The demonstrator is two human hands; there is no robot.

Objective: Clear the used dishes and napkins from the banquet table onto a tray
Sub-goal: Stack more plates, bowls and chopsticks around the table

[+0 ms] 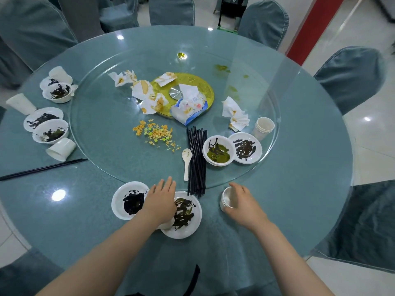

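Observation:
My left hand (161,199) lies over the near edge of a dirty white bowl (186,214), fingers curled down on its rim; the hand hides part of it. Beside it on the left sits a dirty white plate (128,200). My right hand (241,202) grips a small stack of white paper cups (227,198) standing on the table. A bundle of black chopsticks (196,159) and a white spoon (187,162) lie on the glass turntable (106,159). Stained napkins (147,95) are scattered around its centre.
Further dirty bowls (218,150), a plate (248,150) and stacked cups (264,128) sit at the right of the turntable. Several dishes (50,130) and tipped cups (61,149) line the left edge. Spilled noodles (156,133), a tissue pack (190,107) and covered chairs (350,77) surround them.

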